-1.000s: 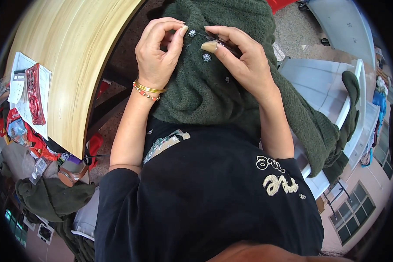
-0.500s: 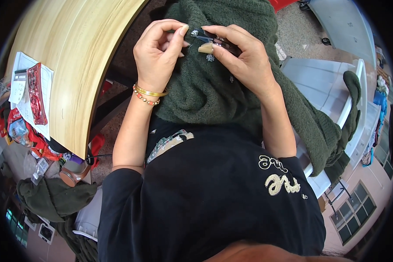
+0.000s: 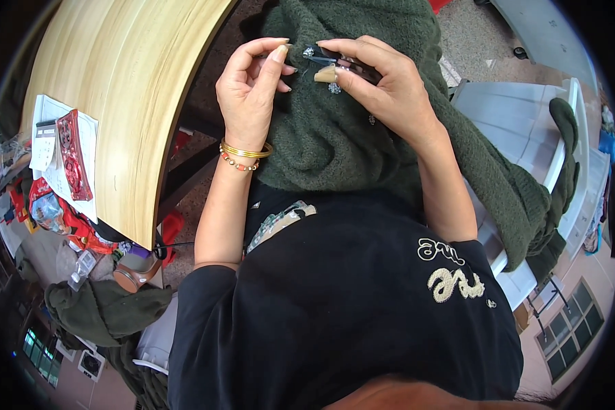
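A dark green knitted garment lies bunched over my lap. Small sparkling buttons sit along it; the top button lies between my two hands and another button sits below it. My right hand grips dark thread snips, their blades pointing left beside the top button. A tan tab sticks out by my right thumb. Just left of that button, my left hand pinches thumb and forefinger together, the other fingers curled. Whatever lies in that pinch is too small to make out.
To my left stands a light wood table with papers and a red patterned case. White plastic bins stand at the right, with a green knitted sleeve draped over them. More dark green knitwear lies at the lower left.
The whole view has shifted, so everything appears slightly farther right. Both hands keep nearly the same pose, and the snips stay beside the top button.
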`<state>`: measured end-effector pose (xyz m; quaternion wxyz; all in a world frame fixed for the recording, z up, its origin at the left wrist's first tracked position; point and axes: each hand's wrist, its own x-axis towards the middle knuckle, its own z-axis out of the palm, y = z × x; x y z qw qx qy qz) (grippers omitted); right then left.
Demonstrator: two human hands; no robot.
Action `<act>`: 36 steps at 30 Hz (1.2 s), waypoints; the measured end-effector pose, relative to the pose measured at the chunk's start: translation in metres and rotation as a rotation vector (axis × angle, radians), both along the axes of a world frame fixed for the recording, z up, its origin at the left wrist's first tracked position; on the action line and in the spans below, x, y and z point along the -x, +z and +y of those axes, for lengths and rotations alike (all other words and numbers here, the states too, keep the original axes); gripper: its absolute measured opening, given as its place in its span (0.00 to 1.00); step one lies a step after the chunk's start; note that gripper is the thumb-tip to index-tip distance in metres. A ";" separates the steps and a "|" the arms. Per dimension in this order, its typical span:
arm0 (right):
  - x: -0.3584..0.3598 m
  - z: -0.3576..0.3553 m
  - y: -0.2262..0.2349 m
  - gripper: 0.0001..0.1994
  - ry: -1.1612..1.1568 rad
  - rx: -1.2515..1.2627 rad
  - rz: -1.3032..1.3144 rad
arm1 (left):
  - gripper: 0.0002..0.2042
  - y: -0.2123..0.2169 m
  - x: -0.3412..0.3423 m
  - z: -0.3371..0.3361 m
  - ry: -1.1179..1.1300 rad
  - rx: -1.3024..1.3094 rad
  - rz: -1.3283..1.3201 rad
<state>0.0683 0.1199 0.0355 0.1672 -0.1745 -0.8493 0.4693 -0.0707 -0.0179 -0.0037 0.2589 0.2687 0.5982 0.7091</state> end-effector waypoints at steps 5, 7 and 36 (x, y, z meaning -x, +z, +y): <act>-0.004 0.004 -0.002 0.18 -0.007 -0.015 0.038 | 0.10 -0.004 -0.001 -0.002 0.024 0.005 0.150; -0.006 0.005 -0.001 0.17 -0.022 0.010 0.020 | 0.11 -0.003 -0.001 -0.001 0.053 0.020 0.253; 0.027 0.031 0.008 0.12 0.193 -0.529 0.676 | 0.03 0.005 -0.001 0.002 0.141 0.022 0.512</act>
